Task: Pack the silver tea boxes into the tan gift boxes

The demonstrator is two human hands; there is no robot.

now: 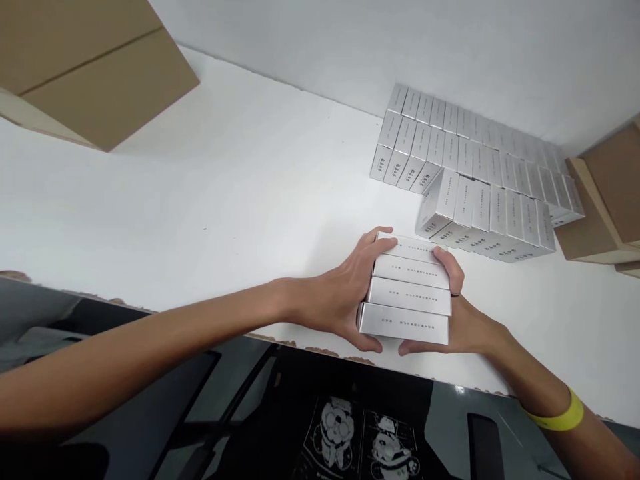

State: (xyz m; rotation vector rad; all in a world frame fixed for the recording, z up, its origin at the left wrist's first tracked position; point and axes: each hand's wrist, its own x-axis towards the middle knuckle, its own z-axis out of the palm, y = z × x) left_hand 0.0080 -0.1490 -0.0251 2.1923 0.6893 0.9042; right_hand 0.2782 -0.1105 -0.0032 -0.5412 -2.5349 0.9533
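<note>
Several small silver boxes lie side by side in a row near the front edge of the white table. My left hand presses against the row's left end, fingers wrapped over the far box and thumb under the near one. My right hand, with a dark ring on one finger, clamps the right end. A yellow band circles my right wrist. Both hands squeeze the row between them.
Further back on the right stand rows of the same silver boxes, packed against the white wall. Brown cartons sit at the top left and at the right edge. Below the table edge my dark printed shirt shows.
</note>
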